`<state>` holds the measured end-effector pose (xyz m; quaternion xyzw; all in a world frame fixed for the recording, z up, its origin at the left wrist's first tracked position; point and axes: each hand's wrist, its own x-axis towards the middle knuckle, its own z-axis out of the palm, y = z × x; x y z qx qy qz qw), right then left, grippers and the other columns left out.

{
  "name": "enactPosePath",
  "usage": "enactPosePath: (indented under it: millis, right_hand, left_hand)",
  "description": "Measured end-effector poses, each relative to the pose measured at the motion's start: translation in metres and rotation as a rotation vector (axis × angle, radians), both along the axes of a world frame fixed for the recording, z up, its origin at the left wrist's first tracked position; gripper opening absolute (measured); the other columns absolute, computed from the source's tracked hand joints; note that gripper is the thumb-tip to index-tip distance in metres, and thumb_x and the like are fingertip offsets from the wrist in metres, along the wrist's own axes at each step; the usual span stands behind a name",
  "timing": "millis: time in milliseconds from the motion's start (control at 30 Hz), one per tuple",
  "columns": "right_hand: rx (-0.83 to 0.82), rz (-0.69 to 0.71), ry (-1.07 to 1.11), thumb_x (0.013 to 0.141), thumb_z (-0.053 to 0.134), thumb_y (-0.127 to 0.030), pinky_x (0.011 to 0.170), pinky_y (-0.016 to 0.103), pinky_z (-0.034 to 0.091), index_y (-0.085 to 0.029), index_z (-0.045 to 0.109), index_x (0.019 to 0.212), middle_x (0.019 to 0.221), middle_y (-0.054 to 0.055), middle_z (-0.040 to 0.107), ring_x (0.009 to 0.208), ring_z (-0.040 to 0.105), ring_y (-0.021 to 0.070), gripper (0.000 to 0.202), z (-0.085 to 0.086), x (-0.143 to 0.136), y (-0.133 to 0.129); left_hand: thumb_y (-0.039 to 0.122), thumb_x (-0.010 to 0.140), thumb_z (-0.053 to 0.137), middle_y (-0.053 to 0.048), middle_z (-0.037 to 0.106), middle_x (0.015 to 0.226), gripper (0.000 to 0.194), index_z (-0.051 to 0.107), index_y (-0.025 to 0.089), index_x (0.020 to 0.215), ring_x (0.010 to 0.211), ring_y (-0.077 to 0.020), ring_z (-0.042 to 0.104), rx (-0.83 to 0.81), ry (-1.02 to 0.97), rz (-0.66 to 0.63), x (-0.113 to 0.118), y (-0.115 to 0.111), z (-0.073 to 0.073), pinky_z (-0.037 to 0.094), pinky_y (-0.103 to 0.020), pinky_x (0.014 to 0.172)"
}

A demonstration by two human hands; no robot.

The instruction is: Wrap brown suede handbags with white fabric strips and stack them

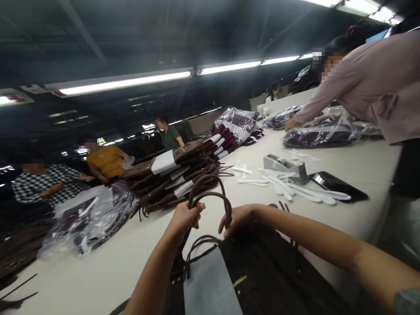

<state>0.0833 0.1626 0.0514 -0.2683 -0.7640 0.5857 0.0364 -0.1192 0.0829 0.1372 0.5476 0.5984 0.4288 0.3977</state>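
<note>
A dark brown bag (262, 267) lies at the table's near edge, with a grey-white sheet (210, 284) on it and small gold-coloured marks beside the sheet. Its brown cord handles (210, 183) arch up between my hands. My left hand (187, 215) is closed around the left side of the handles, fingers curled. On the right side, my right hand (234, 220) has its fingers bent round the base of the same loops, close to the bag's top edge. A second, lower pair of thin handles curves over the sheet.
Stacked brown bags (173, 175) stand beyond my hands, with plastic-wrapped bags (95, 218) to the left. A tape dispenser (285, 168), white strips (282, 186) and a black tablet-like object (337, 186) lie right. A person (361, 83) leans over wrapped bags; others stand left.
</note>
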Motion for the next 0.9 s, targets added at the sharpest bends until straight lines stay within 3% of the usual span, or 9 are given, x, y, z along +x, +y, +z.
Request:
enactPosePath:
  millis: [100,133,233,300,367,467,633,800,900]
  right_hand:
    - [-0.154,0.01,0.137,0.062,0.084,-0.045,0.08,0.028,0.053,-0.02,0.06,0.128,0.103,0.007,0.068,0.095,0.064,0.0195,0.074,0.002,0.032,0.049]
    - [-0.081,-0.092,0.152,0.067,0.082,-0.045,0.082,0.029,0.053,-0.02,0.06,0.129,0.107,0.008,0.068,0.097,0.064,0.0195,0.071,0.002,0.042,0.068]
    - [0.339,-0.601,0.055,0.083,0.068,-0.044,0.088,0.03,0.052,-0.018,0.063,0.126,0.114,0.011,0.067,0.1,0.064,0.0201,0.05,-0.006,0.066,0.122]
    - [0.544,-0.861,-0.075,0.088,0.062,-0.04,0.096,0.034,0.048,-0.016,0.062,0.127,0.123,0.014,0.063,0.109,0.061,0.0248,0.046,-0.015,0.076,0.154]
    - [0.636,-0.964,-0.168,0.09,0.06,-0.036,0.105,0.041,0.039,-0.014,0.056,0.134,0.136,0.017,0.053,0.123,0.051,0.0309,0.05,-0.023,0.082,0.181]
    - [0.748,-0.993,-0.276,0.092,0.055,-0.032,0.112,0.043,0.029,-0.015,0.049,0.14,0.147,0.015,0.041,0.135,0.037,0.0324,0.052,-0.037,0.079,0.216]
    - [0.834,-0.923,-0.397,0.096,0.046,-0.033,0.11,0.036,0.032,-0.017,0.058,0.13,0.149,0.012,0.04,0.132,0.04,0.0273,0.04,-0.061,0.045,0.263]
    - [0.853,-0.964,-0.554,0.091,0.05,-0.054,0.104,0.051,0.032,-0.013,0.036,0.146,0.141,0.022,0.043,0.13,0.036,0.0376,0.07,-0.076,0.02,0.295]
    - [0.831,-0.93,-0.624,0.087,0.051,-0.064,0.101,0.049,0.036,-0.014,0.05,0.136,0.139,0.021,0.043,0.127,0.038,0.0377,0.07,-0.073,0.021,0.308]
  left_hand:
    - [0.044,0.063,0.079,0.013,0.028,0.04,0.04,0.058,0.015,0.082,0.035,-0.003,0.021,-0.144,-0.336,-0.092,0.009,0.003,-0.032,0.026,-0.017,0.037]
    - [0.045,0.063,0.08,0.014,0.025,0.04,0.042,0.058,0.015,0.083,0.036,-0.0025,0.017,-0.147,-0.443,-0.086,0.01,0.002,-0.046,0.022,-0.016,0.036]
    - [0.049,0.059,0.084,0.015,0.022,0.04,0.05,0.057,0.016,0.084,0.036,-0.0025,0.014,-0.106,-0.631,-0.025,0.012,0.001,-0.079,0.016,-0.016,0.034]
    - [0.049,0.061,0.084,0.014,0.024,0.04,0.05,0.058,0.014,0.086,0.036,-0.0024,0.014,-0.068,-0.673,-0.021,0.011,0.002,-0.088,0.016,-0.017,0.035]
    - [0.05,0.066,0.081,0.013,0.027,0.042,0.048,0.06,0.013,0.088,0.037,-0.0021,0.016,-0.019,-0.73,-0.041,0.008,0.003,-0.087,0.018,-0.017,0.036]
    - [0.054,0.07,0.077,0.011,0.032,0.045,0.047,0.06,0.013,0.087,0.038,-0.0023,0.021,0.028,-0.842,-0.007,0.004,0.006,-0.08,0.021,-0.017,0.038]
    - [0.057,0.068,0.077,0.01,0.035,0.047,0.05,0.057,0.014,0.083,0.039,-0.0027,0.025,-0.024,-0.87,0.111,-0.001,0.016,-0.089,0.023,-0.018,0.04]
    - [0.062,0.066,0.077,0.009,0.036,0.047,0.054,0.056,0.015,0.081,0.038,-0.0037,0.028,-0.081,-0.772,0.168,0.001,0.02,-0.1,0.024,-0.02,0.041]
    - [0.065,0.068,0.074,0.009,0.037,0.047,0.055,0.057,0.015,0.082,0.038,-0.0038,0.029,-0.088,-0.721,0.155,0.003,0.02,-0.101,0.025,-0.02,0.041]
